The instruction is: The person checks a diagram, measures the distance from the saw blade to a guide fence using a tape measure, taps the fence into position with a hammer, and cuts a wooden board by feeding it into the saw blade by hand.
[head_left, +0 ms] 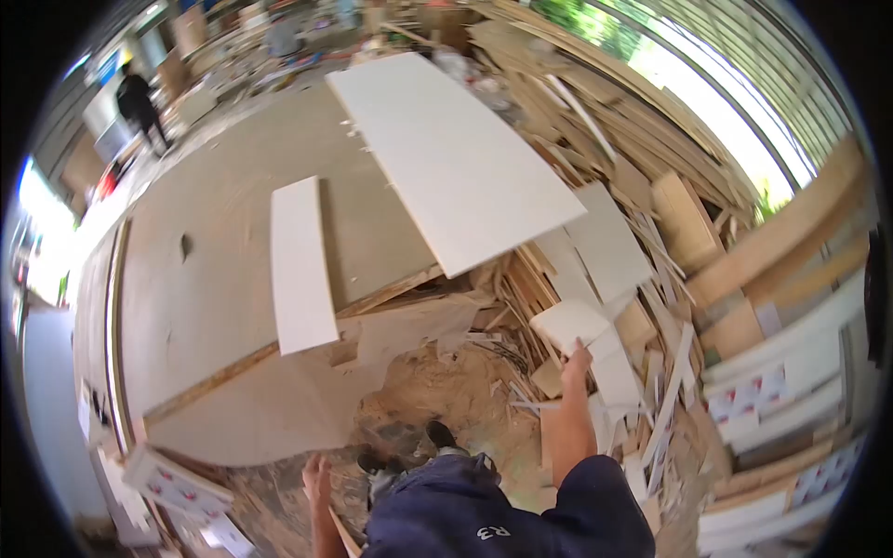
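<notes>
Head view
Right hand [576, 358]: closed on the edge of a white offcut [569, 323], gripping it at its near side.
White offcut: atop the scrap pile [642, 279], right of the bench [214, 279].
Left hand [316, 479]: low beside the leg, fingers loosely spread, holding nothing visible.
Bench: carries a large white panel [446, 149] and a narrow white strip [299, 265], well apart.
Writing: "R3" [494, 533] on dark clothing, seen upside down.
Person [139, 102]: far off, in dark clothes.
</notes>
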The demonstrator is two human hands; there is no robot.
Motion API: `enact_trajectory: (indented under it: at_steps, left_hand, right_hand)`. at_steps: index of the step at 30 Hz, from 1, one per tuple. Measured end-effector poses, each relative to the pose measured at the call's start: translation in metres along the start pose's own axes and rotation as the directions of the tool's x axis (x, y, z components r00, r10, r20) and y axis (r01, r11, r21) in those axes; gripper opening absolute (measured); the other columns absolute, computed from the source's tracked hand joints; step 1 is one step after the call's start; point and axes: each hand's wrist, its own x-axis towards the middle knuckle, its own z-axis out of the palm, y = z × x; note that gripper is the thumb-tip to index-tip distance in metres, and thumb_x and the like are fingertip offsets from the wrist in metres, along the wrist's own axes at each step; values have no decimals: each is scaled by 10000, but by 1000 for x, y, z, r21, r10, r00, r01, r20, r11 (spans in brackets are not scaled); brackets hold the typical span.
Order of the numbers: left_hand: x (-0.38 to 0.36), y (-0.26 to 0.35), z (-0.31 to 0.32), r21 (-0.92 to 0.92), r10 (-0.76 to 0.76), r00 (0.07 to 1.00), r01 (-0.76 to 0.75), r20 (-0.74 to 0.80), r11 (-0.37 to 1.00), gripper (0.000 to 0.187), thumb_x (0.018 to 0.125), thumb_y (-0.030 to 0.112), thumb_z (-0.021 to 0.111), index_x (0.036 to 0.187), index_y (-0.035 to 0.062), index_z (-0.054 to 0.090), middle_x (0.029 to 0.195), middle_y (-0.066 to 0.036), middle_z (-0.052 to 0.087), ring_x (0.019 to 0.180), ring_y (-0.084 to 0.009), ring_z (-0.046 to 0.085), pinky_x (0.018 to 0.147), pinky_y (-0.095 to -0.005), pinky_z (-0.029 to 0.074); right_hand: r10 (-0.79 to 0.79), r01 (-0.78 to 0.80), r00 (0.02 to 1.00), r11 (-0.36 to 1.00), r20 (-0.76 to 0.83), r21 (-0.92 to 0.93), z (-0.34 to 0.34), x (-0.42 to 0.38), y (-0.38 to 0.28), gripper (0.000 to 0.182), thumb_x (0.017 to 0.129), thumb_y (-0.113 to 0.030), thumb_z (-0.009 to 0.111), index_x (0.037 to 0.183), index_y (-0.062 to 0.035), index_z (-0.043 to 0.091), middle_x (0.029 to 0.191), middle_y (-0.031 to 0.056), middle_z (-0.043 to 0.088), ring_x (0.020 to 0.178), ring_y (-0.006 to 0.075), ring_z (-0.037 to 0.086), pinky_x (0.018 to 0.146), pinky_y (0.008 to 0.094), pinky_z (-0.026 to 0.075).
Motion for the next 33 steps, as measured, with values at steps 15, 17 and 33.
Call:
enact_trajectory:
  at_steps: [15, 17, 33]
  left_hand:
    - [-202, -163, 53, -298, -552, 686, 465, -473, 833, 281, 820, 202, 690, 889, -65, 744, 673, -180, 691, 612, -254, 696, 623, -411, 554]
    - [-228, -239, 66, -471, -734, 534, 563, -419, 679, 234, 835, 141, 695, 871, -88, 727, 659, -157, 675, 594, -236, 683, 580, -400, 551]
    - [-95, -253, -248, -930, -832, 417, -210, -365, 302, 227, 967, 240, 613, 979, 18, 658, 818, -108, 669, 687, -220, 687, 522, -327, 532]
  right_hand:
    - [594, 255, 330, 692, 733, -675, 170, -221, 215, 195, 930, -139, 634, 1020, 29, 670, 926, 171, 720, 741, 257, 689, 627, 357, 568]
    - [729, 501, 200, 498, 654, -708, 177, -299, 265, 250, 945, -194, 647, 1074, 17, 679, 920, 157, 724, 727, 233, 694, 633, 357, 566]
    - [794, 757, -260, 521, 550, -394, 284, -741, 403, 350, 991, -308, 629, 1163, -7, 682, 989, 84, 735, 820, 183, 705, 758, 337, 568]
